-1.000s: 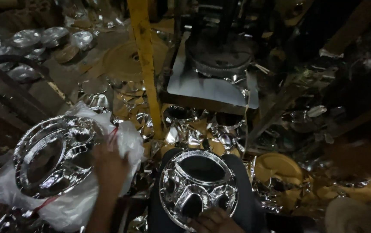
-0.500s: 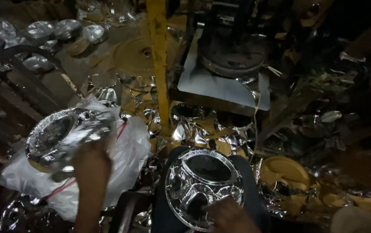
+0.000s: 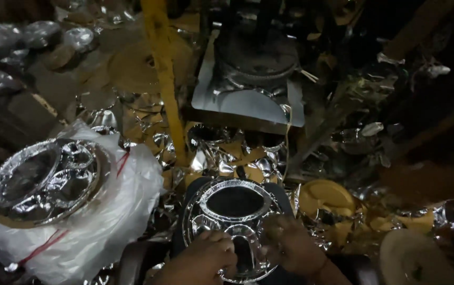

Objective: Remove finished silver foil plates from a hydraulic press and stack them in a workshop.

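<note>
Gripping silver compartment plate [image 3: 233, 224] w/ left hand [image 3: 206, 259] & right hand [image 3: 293, 245]; dim workshop, foil scraps [image 3: 237, 153] strewn.

compartment plate [image 3: 235, 227]: shiny silver foil, dark oval centre
stacked plates [image 3: 42, 179]: silver, mirror-like
bag [image 3: 105, 221]: translucent white, thin red string
post [image 3: 164, 79]: yellow
foil scraps [image 3: 248, 158]: crinkled silver with gold-yellow backing
press plate [image 3: 248, 100]: dull grey metal
round disc [image 3: 327, 198]: gold-yellow
</note>
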